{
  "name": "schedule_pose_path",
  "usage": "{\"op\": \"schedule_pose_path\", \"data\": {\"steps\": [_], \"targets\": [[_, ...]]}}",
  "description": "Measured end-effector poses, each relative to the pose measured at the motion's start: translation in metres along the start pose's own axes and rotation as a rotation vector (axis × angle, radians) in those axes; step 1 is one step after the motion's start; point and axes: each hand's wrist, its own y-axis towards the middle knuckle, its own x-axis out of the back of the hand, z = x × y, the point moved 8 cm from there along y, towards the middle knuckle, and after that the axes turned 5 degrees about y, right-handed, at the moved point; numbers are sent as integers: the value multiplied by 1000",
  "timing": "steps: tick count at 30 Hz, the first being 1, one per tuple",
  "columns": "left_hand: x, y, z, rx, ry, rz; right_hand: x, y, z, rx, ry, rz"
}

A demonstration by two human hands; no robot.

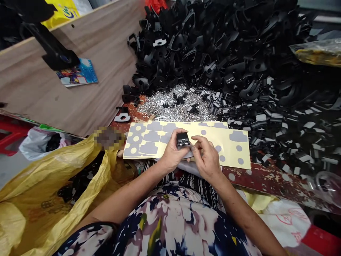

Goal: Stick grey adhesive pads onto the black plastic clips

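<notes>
My left hand [171, 155] is closed around a small black plastic part [182, 137] with a shiny metal piece on its near face. Close against the part's right edge is my right hand [207, 158], its thumb and fingers pinched together. What the right fingertips hold is too small to make out. Both hands are above pale yellow sheets [243, 158] carrying grey die-cut stickers [150, 148], some with round holes. Beyond the sheets lies a heap of small silvery metal pins [170, 108].
A large pile of black plastic parts [183, 42] covers the back and right of the worn red table [258, 183]. At left stand a wooden board [106, 49] and an open yellow bag [98, 185] with black parts inside. A clear plastic container [329, 186] sits at the right edge.
</notes>
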Motion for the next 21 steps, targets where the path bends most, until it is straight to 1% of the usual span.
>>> {"op": "schedule_pose_path", "data": {"steps": [1,3,5,7,9,11,13,15,18,20,21], "targets": [[-1,-1,0,16,-3,28,0,0,-1,-8,20,-20],[-3,-2,0,74,-56,81,5,0,-5,-16,71,-109],[-4,-4,2,163,-163,104,12,-2,-7,7,86,-223],[-5,-5,4,243,-252,113,15,-4,-9,38,63,-291],[-9,-8,7,302,-308,119,12,-5,-16,13,86,-291],[-12,-12,10,343,-328,120,8,-5,-27,-62,183,-244],[-14,-16,11,356,-321,115,6,-3,-32,-106,259,-182],[-12,-19,10,337,-298,78,12,-2,-23,-52,187,-136],[-12,-18,7,288,-255,48,20,-1,11,152,-83,-50],[-14,-14,3,246,-217,54,23,-4,33,284,-188,-7],[-13,-11,-2,219,-198,42,25,-6,42,343,-207,-15]]}}
